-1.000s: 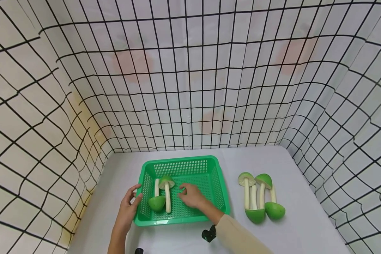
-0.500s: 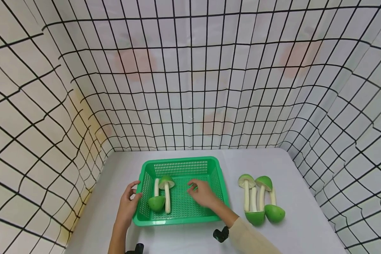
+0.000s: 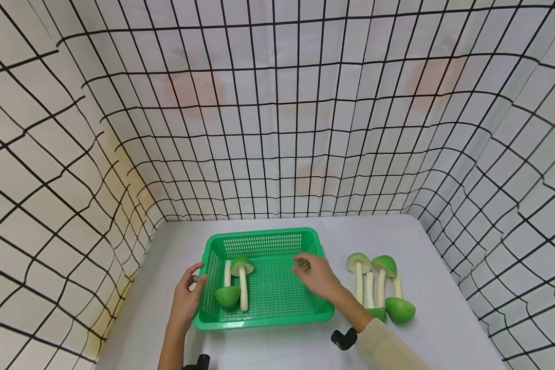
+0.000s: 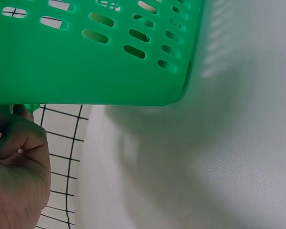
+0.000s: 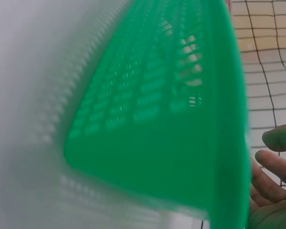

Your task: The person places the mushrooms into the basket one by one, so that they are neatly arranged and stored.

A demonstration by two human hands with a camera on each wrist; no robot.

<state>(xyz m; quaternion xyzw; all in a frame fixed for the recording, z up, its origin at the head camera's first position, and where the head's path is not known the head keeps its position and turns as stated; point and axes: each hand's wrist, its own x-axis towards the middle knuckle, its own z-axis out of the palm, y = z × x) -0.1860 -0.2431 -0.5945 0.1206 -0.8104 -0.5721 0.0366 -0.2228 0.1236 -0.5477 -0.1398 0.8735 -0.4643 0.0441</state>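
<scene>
Mushrooms: two lie left of my relaxed, empty right hand, inside the basket my left hand grips; four apparently remain outside, rightward.

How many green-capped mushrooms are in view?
6: two mushrooms in the green basket, four mushrooms on the table to its right, one partly hidden by the right forearm.

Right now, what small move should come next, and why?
Probably move the right hand rightward to the leftmost mushroom outside the green basket: that hand looks empty over the basket, which holds two mushrooms, while four lie outside it.
</scene>
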